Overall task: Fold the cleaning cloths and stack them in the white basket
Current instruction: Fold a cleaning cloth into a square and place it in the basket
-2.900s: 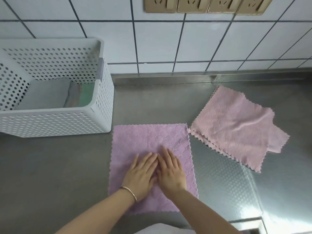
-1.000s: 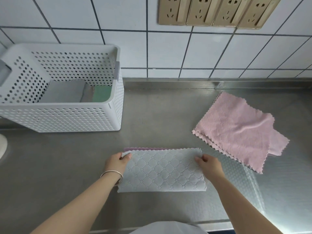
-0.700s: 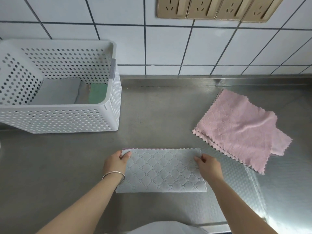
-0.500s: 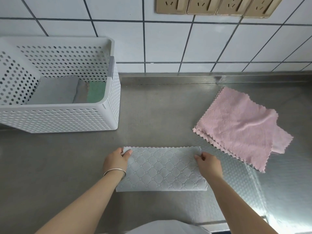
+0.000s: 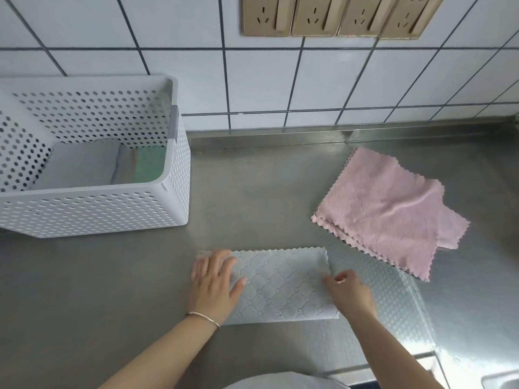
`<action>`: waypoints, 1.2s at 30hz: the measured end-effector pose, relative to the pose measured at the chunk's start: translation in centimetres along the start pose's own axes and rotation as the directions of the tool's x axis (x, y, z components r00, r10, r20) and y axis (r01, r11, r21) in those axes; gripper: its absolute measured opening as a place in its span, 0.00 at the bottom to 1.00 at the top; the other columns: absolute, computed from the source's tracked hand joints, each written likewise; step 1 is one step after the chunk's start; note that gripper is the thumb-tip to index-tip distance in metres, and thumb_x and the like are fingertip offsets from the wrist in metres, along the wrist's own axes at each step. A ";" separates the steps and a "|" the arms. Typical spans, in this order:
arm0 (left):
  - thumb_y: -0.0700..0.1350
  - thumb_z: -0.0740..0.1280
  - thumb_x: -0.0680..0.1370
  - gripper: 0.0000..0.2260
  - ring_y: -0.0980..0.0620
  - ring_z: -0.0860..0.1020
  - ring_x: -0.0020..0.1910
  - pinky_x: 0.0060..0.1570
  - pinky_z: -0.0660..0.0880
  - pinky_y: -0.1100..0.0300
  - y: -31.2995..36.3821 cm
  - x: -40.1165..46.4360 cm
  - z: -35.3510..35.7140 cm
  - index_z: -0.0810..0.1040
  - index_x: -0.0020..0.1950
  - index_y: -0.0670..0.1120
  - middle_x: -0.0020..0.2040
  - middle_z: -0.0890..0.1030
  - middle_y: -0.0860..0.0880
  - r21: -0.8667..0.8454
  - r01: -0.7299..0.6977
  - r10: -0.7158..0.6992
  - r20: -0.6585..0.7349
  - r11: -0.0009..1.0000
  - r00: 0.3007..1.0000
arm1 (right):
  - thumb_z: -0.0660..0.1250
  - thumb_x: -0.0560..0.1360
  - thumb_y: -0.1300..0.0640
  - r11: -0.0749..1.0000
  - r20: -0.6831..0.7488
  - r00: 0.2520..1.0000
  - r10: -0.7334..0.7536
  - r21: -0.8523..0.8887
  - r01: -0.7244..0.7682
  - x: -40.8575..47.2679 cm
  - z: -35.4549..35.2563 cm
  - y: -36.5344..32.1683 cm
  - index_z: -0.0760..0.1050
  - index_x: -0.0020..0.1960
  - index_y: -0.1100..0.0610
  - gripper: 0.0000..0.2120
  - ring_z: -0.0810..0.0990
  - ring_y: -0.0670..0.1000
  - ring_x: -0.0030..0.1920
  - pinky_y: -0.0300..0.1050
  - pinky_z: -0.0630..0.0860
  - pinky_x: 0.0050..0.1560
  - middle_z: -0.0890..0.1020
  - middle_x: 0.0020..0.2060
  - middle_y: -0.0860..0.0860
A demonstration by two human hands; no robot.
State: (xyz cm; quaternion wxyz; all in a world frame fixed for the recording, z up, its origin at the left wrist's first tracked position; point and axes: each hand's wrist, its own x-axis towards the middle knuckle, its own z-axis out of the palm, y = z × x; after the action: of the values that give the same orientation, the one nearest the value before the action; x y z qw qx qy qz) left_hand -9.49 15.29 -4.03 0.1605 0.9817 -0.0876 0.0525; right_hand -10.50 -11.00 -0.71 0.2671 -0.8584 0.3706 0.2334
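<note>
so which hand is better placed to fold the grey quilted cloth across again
Right, probably. The right hand is curled at the right end of the half-folded grey quilted cloth, seemingly ready to lift it over. The left hand lies flat on the left end, anchoring it.

Between my left hand (image 5: pixel 214 286) and the white basket (image 5: pixel 95 209) the desk (image 5: pixel 252 197) lay bare, an open lane. The basket's near wall rose in the way. To my right the pink cloths (image 5: pixel 387 209) covered the desk.
</note>
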 end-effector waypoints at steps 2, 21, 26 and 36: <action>0.61 0.59 0.69 0.20 0.48 0.68 0.63 0.62 0.59 0.42 1.8 -0.5 0.8 0.72 0.56 0.54 0.60 0.76 0.51 0.044 -0.146 0.137 0.158 0.988 0.978 | 0.62 0.73 0.42 1.000 0.002 1.000 -0.001 0.014 0.001 -0.6 0.3 0.6 0.69 0.53 0.52 0.15 0.77 0.54 0.45 0.45 0.74 0.45 0.75 0.43 0.51; 0.61 0.57 0.77 0.24 0.52 0.62 0.72 0.71 0.59 0.57 6.1 0.9 -1.8 0.68 0.69 0.51 0.70 0.68 0.53 -0.308 0.269 -0.101 0.467 0.913 0.878 | 0.67 0.70 0.56 0.896 -0.263 0.861 -0.434 -0.223 0.384 -4.7 1.7 0.0 0.74 0.44 0.56 0.05 0.76 0.52 0.44 0.44 0.73 0.38 0.75 0.44 0.50; 0.51 0.62 0.78 0.09 0.48 0.78 0.41 0.46 0.74 0.55 7.1 3.6 -4.0 0.78 0.45 0.48 0.40 0.79 0.48 -0.616 0.736 -0.186 0.717 0.283 0.672 | 0.66 0.59 0.59 0.556 -0.387 0.421 -0.821 -0.372 0.743 -7.5 4.0 -3.6 0.71 0.34 0.53 0.05 0.73 0.52 0.29 0.44 0.70 0.25 0.74 0.30 0.48; 0.46 0.64 0.78 0.17 0.53 0.64 0.28 0.32 0.62 0.60 3.7 4.3 -5.7 0.70 0.29 0.46 0.25 0.67 0.52 -0.534 0.688 -0.242 0.675 0.492 0.697 | 0.68 0.68 0.61 0.019 -0.198 -0.056 -0.979 -0.358 0.933 -8.4 8.5 -6.6 0.73 0.39 0.55 0.04 0.69 0.51 0.40 0.42 0.66 0.36 0.77 0.36 0.52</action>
State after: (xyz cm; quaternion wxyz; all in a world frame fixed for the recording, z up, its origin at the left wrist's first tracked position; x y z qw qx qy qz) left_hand -6.44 12.98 3.06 0.5326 0.7783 0.1411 -0.3011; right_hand -12.42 2.49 -0.12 0.2230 -0.9086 -0.3045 -0.1790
